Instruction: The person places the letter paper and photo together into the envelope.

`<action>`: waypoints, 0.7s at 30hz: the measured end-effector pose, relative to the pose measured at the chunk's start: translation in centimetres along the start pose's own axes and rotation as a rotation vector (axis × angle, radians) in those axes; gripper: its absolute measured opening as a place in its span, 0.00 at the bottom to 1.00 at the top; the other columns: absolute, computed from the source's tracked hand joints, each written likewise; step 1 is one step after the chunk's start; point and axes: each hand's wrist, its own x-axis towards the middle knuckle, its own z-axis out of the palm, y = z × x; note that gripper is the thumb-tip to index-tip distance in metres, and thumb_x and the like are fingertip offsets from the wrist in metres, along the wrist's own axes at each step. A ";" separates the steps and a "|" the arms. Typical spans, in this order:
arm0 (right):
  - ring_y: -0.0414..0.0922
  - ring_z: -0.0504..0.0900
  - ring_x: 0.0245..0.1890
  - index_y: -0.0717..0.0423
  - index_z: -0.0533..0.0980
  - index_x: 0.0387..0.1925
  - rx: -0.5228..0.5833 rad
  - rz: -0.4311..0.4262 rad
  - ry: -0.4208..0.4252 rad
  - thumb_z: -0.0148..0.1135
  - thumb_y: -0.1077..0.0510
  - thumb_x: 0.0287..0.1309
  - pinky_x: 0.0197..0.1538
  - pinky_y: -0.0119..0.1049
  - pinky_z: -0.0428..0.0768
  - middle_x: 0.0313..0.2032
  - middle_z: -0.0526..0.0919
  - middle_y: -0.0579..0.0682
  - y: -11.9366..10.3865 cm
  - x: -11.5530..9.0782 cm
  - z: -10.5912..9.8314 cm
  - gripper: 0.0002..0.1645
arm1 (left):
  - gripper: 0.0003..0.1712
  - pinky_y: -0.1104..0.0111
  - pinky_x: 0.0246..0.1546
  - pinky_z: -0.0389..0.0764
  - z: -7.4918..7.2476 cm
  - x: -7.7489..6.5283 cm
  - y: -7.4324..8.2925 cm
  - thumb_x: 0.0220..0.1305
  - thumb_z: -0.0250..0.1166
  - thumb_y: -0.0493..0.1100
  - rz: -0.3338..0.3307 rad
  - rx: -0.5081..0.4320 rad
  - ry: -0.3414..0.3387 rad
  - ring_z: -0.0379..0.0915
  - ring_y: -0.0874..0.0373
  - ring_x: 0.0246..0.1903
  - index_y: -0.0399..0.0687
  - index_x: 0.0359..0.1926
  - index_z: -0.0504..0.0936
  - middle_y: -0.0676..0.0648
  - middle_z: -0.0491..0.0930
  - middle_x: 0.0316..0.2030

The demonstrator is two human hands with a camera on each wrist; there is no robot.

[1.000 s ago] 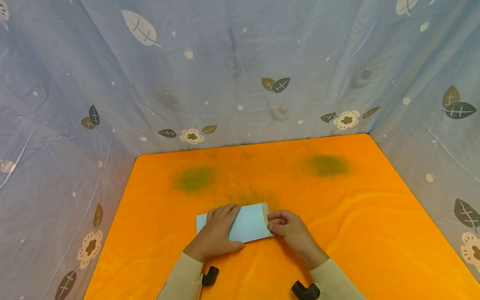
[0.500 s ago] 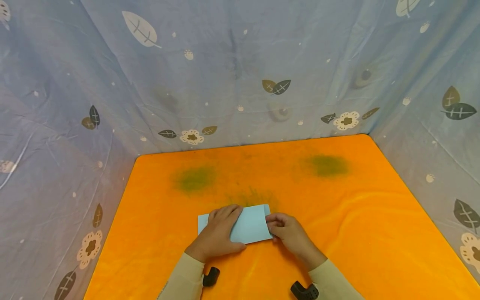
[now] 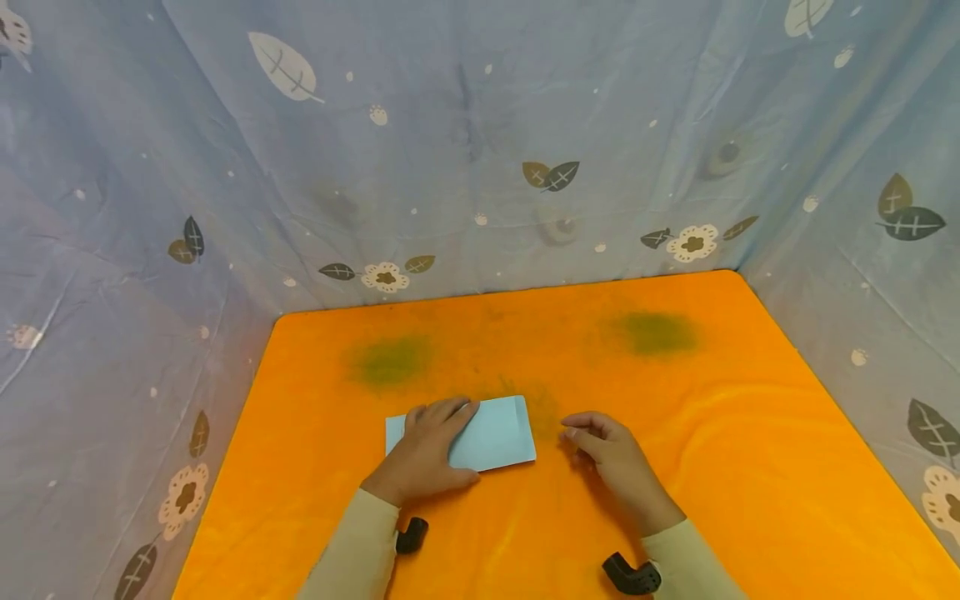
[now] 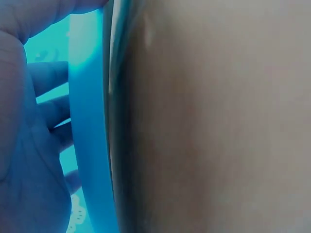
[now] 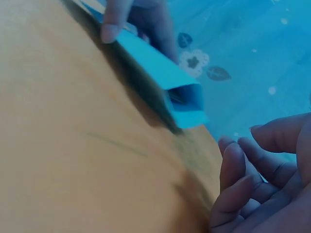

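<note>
A light blue paper envelope point(image 3: 492, 435) lies near the front middle of the orange table. My left hand point(image 3: 429, 450) grips it across its left part, thumb along the near edge and fingers over the far one. In the left wrist view the envelope point(image 4: 89, 131) runs between thumb and fingers. Its right end gapes in the right wrist view, where the envelope point(image 5: 154, 65) has something dark inside, too blurred to name. Just right of that end, apart from it, my right hand point(image 3: 618, 468) hovers with loosely bent fingers and holds nothing.
The orange tabletop point(image 3: 750, 450) carries two greenish patches toward the back. A blue patterned curtain point(image 3: 465, 150) walls the table at the back and on both sides. Black devices point(image 3: 632, 575) sit at both wrists.
A tan strip that stuck out of the envelope's right end has gone from sight inside. My right hand has let go and drawn back to the right. The envelope has shifted slightly left.
</note>
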 end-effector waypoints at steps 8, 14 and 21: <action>0.56 0.81 0.49 0.67 0.77 0.66 0.004 -0.005 0.000 0.61 0.53 0.83 0.50 0.41 0.84 0.57 0.83 0.61 -0.3 0.2 -2.1 0.23 | 0.47 0.37 0.76 0.50 0.4 -0.1 -0.8 0.68 0.76 0.58 -0.036 -0.022 -0.077 0.45 0.42 0.83 0.54 0.83 0.70 0.44 0.51 0.85; 0.56 0.81 0.49 0.68 0.76 0.66 -0.004 -0.005 0.032 0.59 0.53 0.84 0.50 0.42 0.84 0.56 0.83 0.61 -0.2 0.2 -3.0 0.24 | 0.41 0.39 0.78 0.47 0.7 -0.2 -0.4 0.74 0.72 0.57 -0.004 -0.041 -0.116 0.41 0.42 0.84 0.56 0.82 0.71 0.43 0.48 0.86; 0.57 0.82 0.47 0.65 0.77 0.65 -0.139 -0.069 0.050 0.60 0.49 0.83 0.46 0.43 0.84 0.55 0.83 0.60 -0.4 0.0 -3.8 0.25 | 0.41 0.39 0.78 0.48 0.4 -0.5 -0.1 0.77 0.69 0.58 -0.007 -0.044 -0.120 0.41 0.44 0.84 0.56 0.84 0.69 0.45 0.48 0.86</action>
